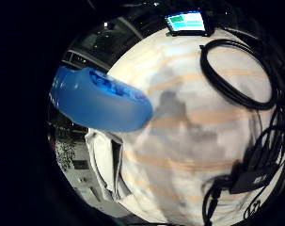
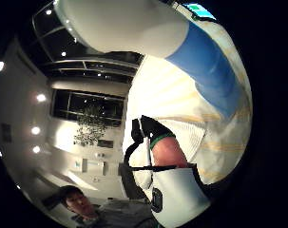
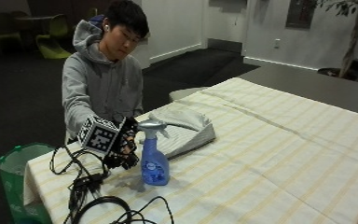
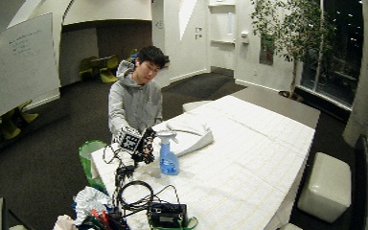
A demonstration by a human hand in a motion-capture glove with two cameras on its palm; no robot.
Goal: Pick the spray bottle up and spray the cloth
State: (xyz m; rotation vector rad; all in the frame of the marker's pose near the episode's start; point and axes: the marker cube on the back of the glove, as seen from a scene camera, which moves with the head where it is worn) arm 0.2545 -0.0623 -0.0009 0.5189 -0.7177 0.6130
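The blue plastic spray bottle with a grey trigger head point(image 3: 154, 161) stands upright on the bench point(image 3: 278, 158) before the folded white cloth point(image 3: 182, 128); gloved right hand point(image 3: 124, 148) just beside it, whether its fingers are spread I cannot tell; a sideways nudge could topple it

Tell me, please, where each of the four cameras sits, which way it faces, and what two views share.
Little finger side palm view: on the palm, facing the spray bottle, tablecloth and cables; no body part shows.
Thumb side palm view: on the palm, facing the bottle; a bare fingertip shows.
Outside view: across the table, facing the person; the gloved right hand is beside the bottle.
Wide outside view: farther back, showing the whole table.
Both outside views share the folded cloth.
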